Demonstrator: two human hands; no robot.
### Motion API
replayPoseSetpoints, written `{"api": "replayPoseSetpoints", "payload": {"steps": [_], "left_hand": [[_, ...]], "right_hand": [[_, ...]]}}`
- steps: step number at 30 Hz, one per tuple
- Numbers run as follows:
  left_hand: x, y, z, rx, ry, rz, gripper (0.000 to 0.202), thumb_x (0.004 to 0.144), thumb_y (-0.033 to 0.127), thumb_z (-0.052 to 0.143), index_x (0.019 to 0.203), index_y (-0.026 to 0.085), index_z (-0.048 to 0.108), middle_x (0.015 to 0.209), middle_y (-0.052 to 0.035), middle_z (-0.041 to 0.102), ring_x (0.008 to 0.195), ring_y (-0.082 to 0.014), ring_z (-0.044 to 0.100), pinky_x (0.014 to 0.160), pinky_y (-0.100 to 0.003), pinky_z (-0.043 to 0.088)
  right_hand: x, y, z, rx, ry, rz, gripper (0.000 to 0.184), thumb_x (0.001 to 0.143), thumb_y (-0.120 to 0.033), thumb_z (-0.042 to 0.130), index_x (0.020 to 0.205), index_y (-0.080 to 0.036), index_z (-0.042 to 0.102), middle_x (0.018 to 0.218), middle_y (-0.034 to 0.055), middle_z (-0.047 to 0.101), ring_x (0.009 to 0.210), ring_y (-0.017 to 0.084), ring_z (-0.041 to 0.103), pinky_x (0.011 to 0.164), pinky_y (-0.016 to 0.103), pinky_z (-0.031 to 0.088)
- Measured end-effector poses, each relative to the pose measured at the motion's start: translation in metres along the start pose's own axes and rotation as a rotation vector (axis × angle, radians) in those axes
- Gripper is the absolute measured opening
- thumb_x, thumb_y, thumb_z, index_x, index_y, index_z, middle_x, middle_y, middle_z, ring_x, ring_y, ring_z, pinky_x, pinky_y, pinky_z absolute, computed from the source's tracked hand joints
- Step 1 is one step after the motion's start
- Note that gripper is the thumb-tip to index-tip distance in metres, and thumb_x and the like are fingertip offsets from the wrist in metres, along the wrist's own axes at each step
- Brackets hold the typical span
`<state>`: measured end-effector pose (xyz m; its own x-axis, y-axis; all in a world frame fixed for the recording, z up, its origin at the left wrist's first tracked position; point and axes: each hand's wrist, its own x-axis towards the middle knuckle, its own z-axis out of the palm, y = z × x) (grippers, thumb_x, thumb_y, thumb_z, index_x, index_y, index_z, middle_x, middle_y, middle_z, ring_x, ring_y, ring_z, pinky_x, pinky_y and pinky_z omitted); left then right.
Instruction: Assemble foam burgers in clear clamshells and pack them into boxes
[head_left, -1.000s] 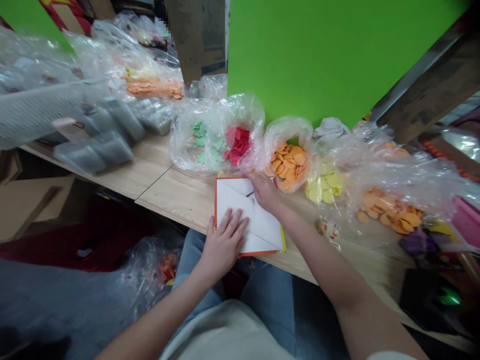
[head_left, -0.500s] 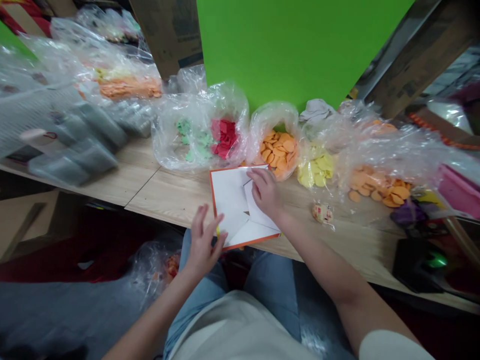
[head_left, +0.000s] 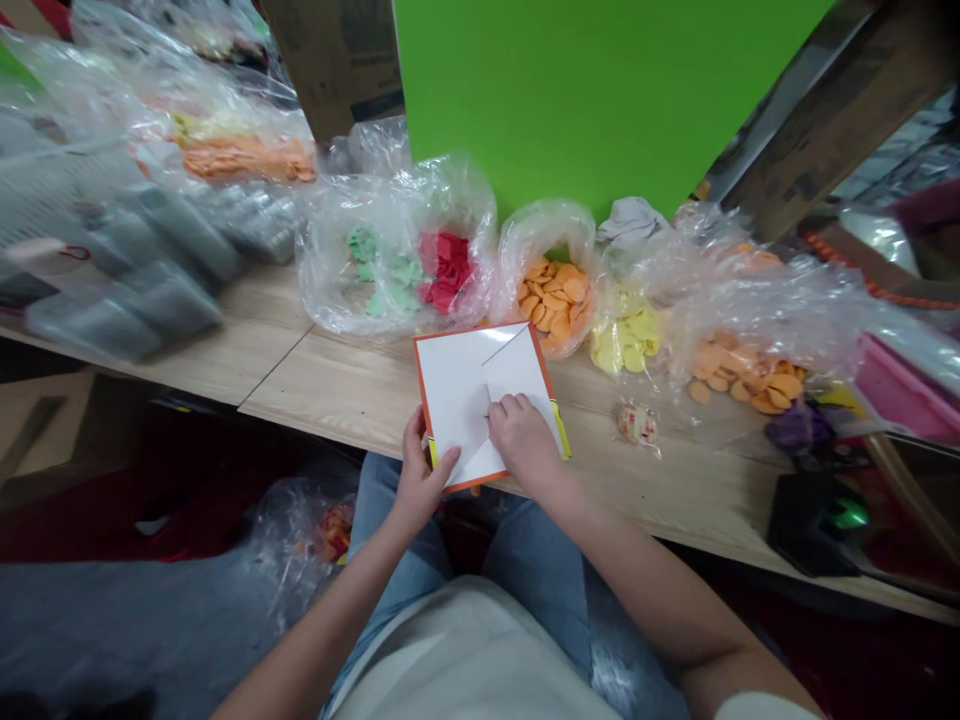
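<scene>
At the front edge of the table [head_left: 352, 385], a white box [head_left: 454, 385]

The left hand [head_left: 420, 472] grips its near left corner, thumb on top. The right hand [head_left: 523, 440] lies on the flaps [head_left: 520, 375] with curled fingers; whether it pinches one, I cannot tell. Further right, a small packet [head_left: 637, 424] bears reddish print, too small for reading.
</scene>
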<state>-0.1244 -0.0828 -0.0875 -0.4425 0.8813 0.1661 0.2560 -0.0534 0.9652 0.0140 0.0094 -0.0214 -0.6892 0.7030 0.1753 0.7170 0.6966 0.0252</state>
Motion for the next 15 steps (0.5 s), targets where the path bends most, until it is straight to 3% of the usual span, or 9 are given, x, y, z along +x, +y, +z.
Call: {"api": "replayPoseSetpoints", "payload": {"steps": [5,9,12,15], "left_hand": [[-0.002,-0.001,0.005,-0.156,0.04,-0.117,0.072,0.075,0.037,0.061,0.134,0.018,0.023,0.139,-0.016,0.03,0.128,-0.0249,0.033,0.104,-0.04,0.031],[-0.001,0.003,-0.008,-0.333,0.086,-0.409,0.078,0.074,0.039,0.062,0.136,0.024,0.017,0.144,-0.0154,0.022,0.128,-0.0247,0.034,0.097,-0.038,0.04],[0.004,0.008,-0.026,-0.473,-0.027,-0.62,0.071,0.079,0.046,0.055,0.136,0.026,0.018,0.139,-0.0152,0.035,0.12,-0.0241,0.046,0.088,-0.037,0.048],[0.008,0.022,-0.033,-0.692,-0.273,-0.747,0.056,0.081,0.052,0.048,0.125,0.018,0.039,0.114,-0.0144,0.06,0.101,-0.0241,0.06,0.08,-0.036,0.053]], "right_hand": [[-0.001,-0.009,-0.009,0.116,-0.006,-0.046,0.009,0.08,-0.009,0.048,0.079,-0.014,0.055,0.079,0.01,0.055,0.081,0.023,0.047,0.072,0.034,0.041],[-0.046,-0.004,-0.031,0.547,-0.063,-0.06,0.01,0.078,-0.011,0.048,0.076,-0.019,0.053,0.078,0.0036,0.056,0.08,0.018,0.051,0.071,0.03,0.043],[-0.108,0.022,-0.041,0.639,-0.215,0.183,0.012,0.078,-0.014,0.045,0.077,-0.021,0.054,0.079,0.0031,0.058,0.076,0.018,0.054,0.068,0.031,0.044],[-0.157,0.049,-0.042,0.514,-0.202,0.515,0.013,0.075,-0.021,0.051,0.086,-0.02,0.058,0.083,0.0079,0.061,0.079,0.024,0.057,0.075,0.039,0.044]]}}
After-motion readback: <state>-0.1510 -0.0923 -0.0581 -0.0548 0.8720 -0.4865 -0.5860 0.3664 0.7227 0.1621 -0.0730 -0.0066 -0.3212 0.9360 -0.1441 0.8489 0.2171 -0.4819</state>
